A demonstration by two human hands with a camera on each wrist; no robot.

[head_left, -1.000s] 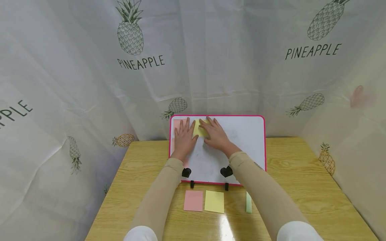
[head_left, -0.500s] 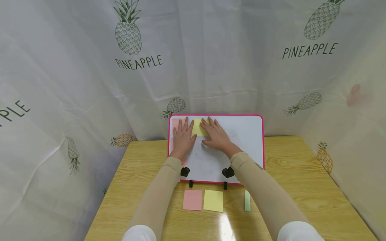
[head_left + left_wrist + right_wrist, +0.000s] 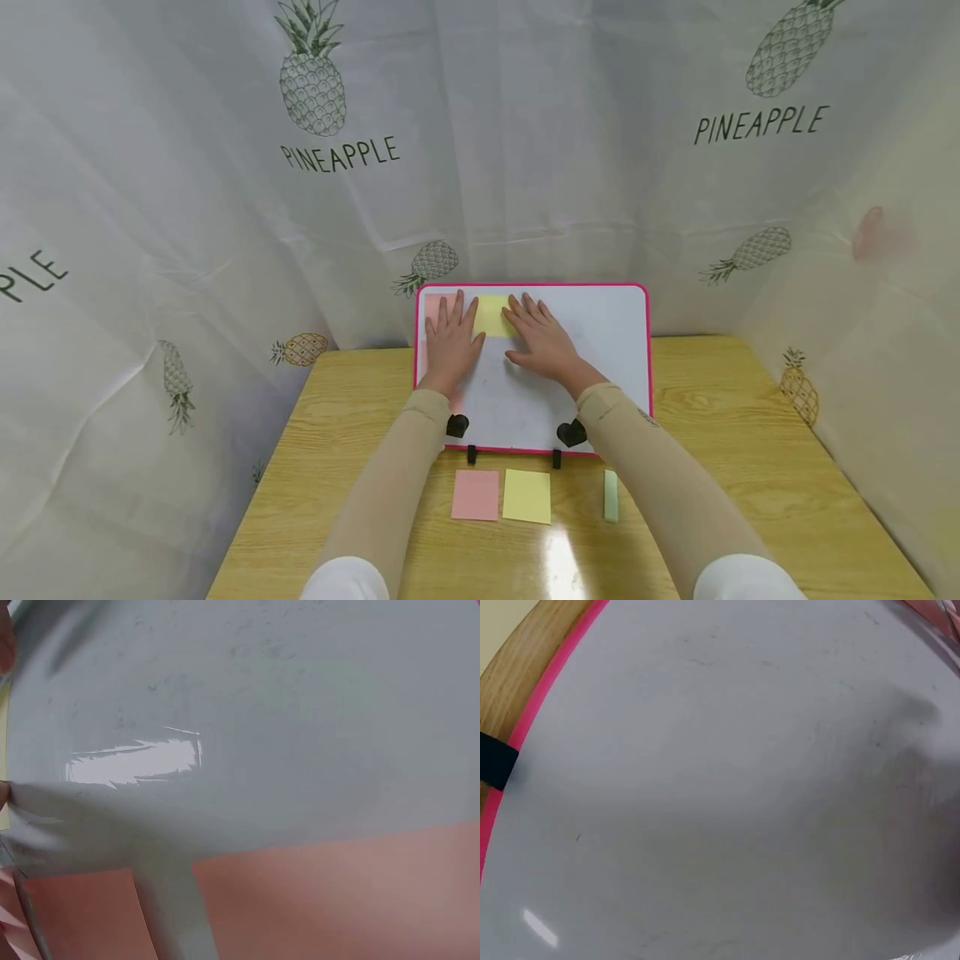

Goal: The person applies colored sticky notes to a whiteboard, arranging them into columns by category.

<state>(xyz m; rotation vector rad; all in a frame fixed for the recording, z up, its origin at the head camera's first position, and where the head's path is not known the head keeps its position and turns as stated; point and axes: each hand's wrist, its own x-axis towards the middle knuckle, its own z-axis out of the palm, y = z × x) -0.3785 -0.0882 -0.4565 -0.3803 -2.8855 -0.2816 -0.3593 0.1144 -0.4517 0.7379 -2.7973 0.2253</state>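
A whiteboard (image 3: 517,400) with a pink rim stands propped on the table in the head view. My left hand (image 3: 453,350) lies with fingers spread over a pink sticky note (image 3: 433,307) at its top left corner; the thumb and index finger reach the left edge of a yellow sticky note (image 3: 491,317). My right hand (image 3: 546,340) has its fingers extended over that yellow note's right side, thumb apart below it. More pink sticky notes (image 3: 345,892) run down the board's left side, partly hidden by the left hand and wrist in the head view.
On the wooden table (image 3: 352,417), in front of the board, lie a pink sticky-note pad (image 3: 475,495), a yellow pad (image 3: 527,497) and a narrow green pad (image 3: 611,492). Black stand clips (image 3: 572,433) hold the board's lower edge. A pineapple-print curtain (image 3: 540,183) hangs behind.
My right hand has slid a little to the right across the yellow note, uncovering more of it. The left hand stays in place on the board. The head view has shifted slightly.
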